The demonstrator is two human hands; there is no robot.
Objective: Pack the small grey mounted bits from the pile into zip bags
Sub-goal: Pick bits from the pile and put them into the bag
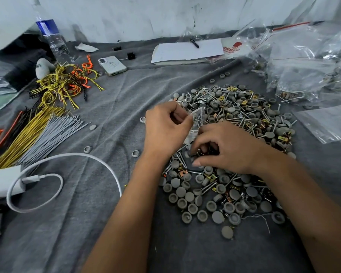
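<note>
Left hand (166, 128) pinches zip bag (197, 120); right hand's (222, 149) grip picks grey bits (187, 154) below it.

Matt grey rubbery-looking caps (181, 192) lying in the pile, shiny metal screws (209, 187) glinting among them, brassy clips (212, 177) showing, glossy clear plastic zip bag (197, 115), creased matt grey cloth (110, 107) covering the desk, white paper pad (187, 51), clear plastic bottle (53, 38).

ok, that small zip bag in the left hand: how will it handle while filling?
Probably floppy: the zip bag is thin clear film, crumpled where the left hand pinches it. Likely light, so it needs holding open. The screws in the pile look pointed and could pierce it.
</note>
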